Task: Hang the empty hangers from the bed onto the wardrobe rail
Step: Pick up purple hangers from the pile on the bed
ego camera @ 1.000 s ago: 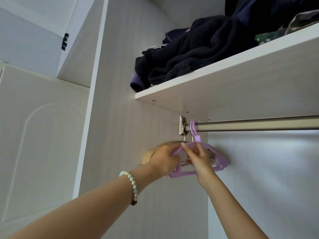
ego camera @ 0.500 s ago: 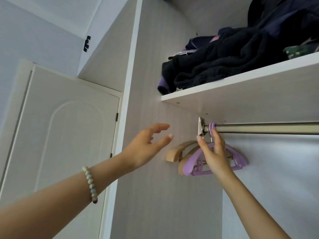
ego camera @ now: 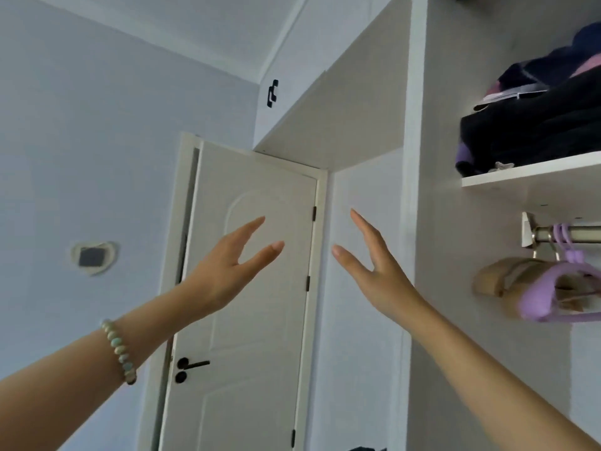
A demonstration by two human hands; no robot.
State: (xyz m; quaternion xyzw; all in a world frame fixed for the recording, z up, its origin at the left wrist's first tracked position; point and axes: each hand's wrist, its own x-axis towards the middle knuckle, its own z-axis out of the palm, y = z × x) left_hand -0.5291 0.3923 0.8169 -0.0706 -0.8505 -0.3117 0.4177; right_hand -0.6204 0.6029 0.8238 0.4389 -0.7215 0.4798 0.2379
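Purple plastic hangers (ego camera: 549, 301) and tan wooden hangers (ego camera: 500, 278) hang from the metal wardrobe rail (ego camera: 572, 234) at its left end, at the frame's right edge. My left hand (ego camera: 227, 271), with a bead bracelet on the wrist, is raised in front of the door with fingers straight and spread. My right hand (ego camera: 377, 268) is raised beside it, fingers straight, holding nothing. Both hands are well left of the rail and touch nothing. The bed is out of view.
A white shelf (ego camera: 527, 183) above the rail carries a pile of dark folded clothes (ego camera: 533, 131). The wardrobe's side panel (ego camera: 413, 222) stands between my hands and the hangers. A white door (ego camera: 253, 320) with a black handle is behind my hands.
My right hand let go of the purple hangers and drew back to the left. My left hand also moved away. The view swung left, so the rail now sits at the right edge.
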